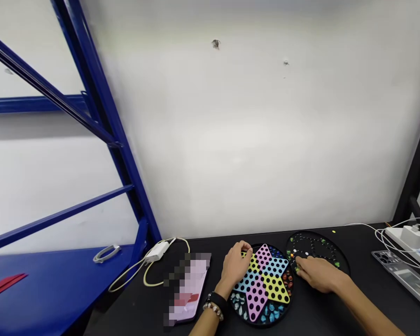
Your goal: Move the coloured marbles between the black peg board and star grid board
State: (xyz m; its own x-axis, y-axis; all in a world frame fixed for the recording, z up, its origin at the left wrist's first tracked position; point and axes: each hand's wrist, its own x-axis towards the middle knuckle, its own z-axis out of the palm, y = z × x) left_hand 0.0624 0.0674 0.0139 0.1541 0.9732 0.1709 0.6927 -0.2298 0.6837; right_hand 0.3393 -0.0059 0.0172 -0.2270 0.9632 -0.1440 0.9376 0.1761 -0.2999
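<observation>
A star-shaped Chinese checkers board (262, 284) lies on the black table, its points pink, yellow and blue with black holes. Blue, red and teal marbles fill the round black tray around the star. My left hand (236, 266) rests with curled fingers on the star's upper left. To the right, a second round black board (317, 247) holds dark marbles in rings of holes, with some green ones. My right hand (318, 274) lies over its near edge, fingertips among the marbles next to an orange one (292, 255). The fingertips are partly hidden.
A phone with a blurred screen (188, 289) lies left of the boards, beside a white charger (157, 252) and its cable. A blue metal shelf frame (101, 116) stands at left, a white wall behind. A power strip (413, 238) and cables lie at right.
</observation>
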